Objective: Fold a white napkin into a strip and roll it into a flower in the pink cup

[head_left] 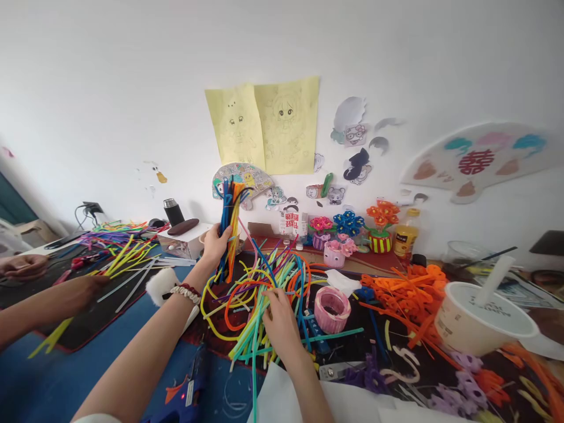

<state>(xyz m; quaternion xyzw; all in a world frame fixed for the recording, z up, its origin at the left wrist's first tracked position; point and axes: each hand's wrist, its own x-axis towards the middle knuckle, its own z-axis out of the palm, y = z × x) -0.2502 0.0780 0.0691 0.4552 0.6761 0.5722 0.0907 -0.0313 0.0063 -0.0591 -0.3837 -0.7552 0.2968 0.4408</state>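
Observation:
My left hand (215,244) is raised above the table and closed round an upright bundle of pipe cleaners (230,226), blue, orange and yellow ones among them. My right hand (278,320) rests lower, fingers curled into a loose heap of coloured pipe cleaners (264,282) spread on the dark mat; what its fingertips pinch is hidden. A beaded bracelet and a white pompom (159,286) sit at my left wrist.
Another person's hands (53,294) work at the left by yellow pipe cleaners. A pink woven ring (331,309), an orange pile (405,288), a lidded drink cup (478,317), a glue gun (185,390), small flower pots (348,232) and white paper (282,399) surround me.

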